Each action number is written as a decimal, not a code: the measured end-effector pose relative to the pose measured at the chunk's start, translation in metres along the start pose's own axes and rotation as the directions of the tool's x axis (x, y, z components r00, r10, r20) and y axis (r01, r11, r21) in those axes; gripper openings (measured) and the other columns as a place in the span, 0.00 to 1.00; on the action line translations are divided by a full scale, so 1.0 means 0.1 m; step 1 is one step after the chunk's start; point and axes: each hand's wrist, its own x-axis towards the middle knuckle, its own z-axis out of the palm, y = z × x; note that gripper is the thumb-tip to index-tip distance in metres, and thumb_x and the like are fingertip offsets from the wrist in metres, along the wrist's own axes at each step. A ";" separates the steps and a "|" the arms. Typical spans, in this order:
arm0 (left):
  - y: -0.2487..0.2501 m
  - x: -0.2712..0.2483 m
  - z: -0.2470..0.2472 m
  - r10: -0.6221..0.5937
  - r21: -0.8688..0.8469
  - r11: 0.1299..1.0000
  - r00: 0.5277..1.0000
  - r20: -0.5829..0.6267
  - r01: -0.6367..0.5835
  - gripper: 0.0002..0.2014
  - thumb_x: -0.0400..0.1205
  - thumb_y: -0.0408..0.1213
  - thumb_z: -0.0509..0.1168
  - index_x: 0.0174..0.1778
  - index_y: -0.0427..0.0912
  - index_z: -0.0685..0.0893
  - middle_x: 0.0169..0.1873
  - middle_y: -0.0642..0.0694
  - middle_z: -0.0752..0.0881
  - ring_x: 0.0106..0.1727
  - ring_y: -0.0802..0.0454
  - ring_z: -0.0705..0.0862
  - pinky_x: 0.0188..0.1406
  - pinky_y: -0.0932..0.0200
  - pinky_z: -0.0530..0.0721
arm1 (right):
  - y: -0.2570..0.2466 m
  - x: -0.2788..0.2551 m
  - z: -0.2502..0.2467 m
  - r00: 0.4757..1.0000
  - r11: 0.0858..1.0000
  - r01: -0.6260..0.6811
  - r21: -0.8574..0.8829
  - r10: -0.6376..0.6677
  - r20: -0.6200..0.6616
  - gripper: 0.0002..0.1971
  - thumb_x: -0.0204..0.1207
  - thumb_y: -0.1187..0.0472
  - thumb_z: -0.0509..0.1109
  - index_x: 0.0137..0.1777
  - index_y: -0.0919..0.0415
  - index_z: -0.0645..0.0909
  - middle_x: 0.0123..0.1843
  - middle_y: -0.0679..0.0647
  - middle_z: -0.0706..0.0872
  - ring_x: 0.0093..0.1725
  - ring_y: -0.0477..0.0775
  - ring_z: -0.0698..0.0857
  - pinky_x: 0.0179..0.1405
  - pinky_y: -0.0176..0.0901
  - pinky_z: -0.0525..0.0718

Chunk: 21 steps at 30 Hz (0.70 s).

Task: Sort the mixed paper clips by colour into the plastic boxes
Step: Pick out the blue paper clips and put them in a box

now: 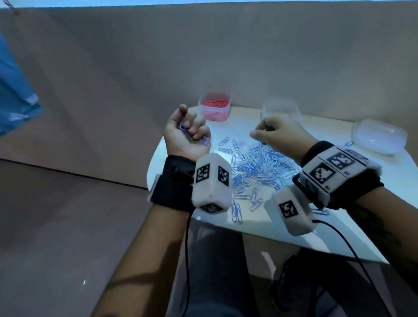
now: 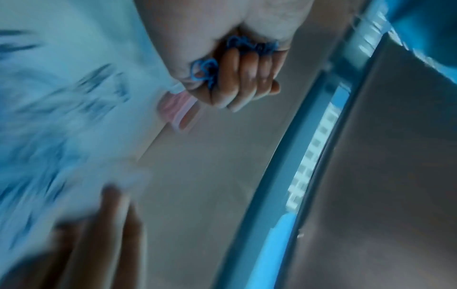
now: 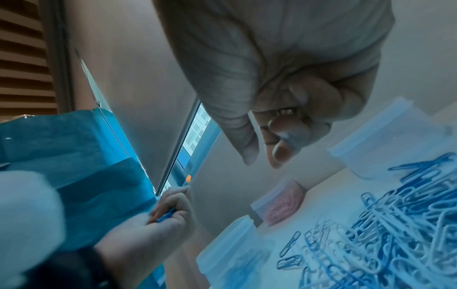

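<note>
1. Paper clips, a blue bunch (image 1: 186,134), are gripped in the curled fingers (image 2: 243,78) of the raised left hand (image 1: 186,132).
2. Pink clips are already gathered in the far box (image 1: 214,106).
3. A blue-and-white pile (image 1: 258,166) is left unsorted on the counter (image 1: 330,214).
4. The right hand (image 1: 279,133) is held over it, fingers (image 3: 284,140) loosely curled, nothing seen held.

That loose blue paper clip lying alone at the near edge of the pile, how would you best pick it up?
Pinch the blue paper clip across its two long sides, coming straight down from above. It lies flat on the white table, apart from the pile, so fingertips likely fit on both sides.
</note>
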 end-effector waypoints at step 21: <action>0.44 0.67 -0.06 -0.202 0.961 0.277 0.978 0.059 -0.001 0.17 0.77 0.23 0.43 0.31 0.38 0.73 0.18 0.51 0.76 0.29 0.54 0.82 0.41 0.63 0.82 | 0.13 -0.06 -0.05 0.997 0.997 0.032 0.074 -0.036 0.062 0.04 0.79 0.61 0.66 0.45 0.60 0.80 0.37 0.52 0.80 0.33 0.45 0.74 0.32 0.33 0.75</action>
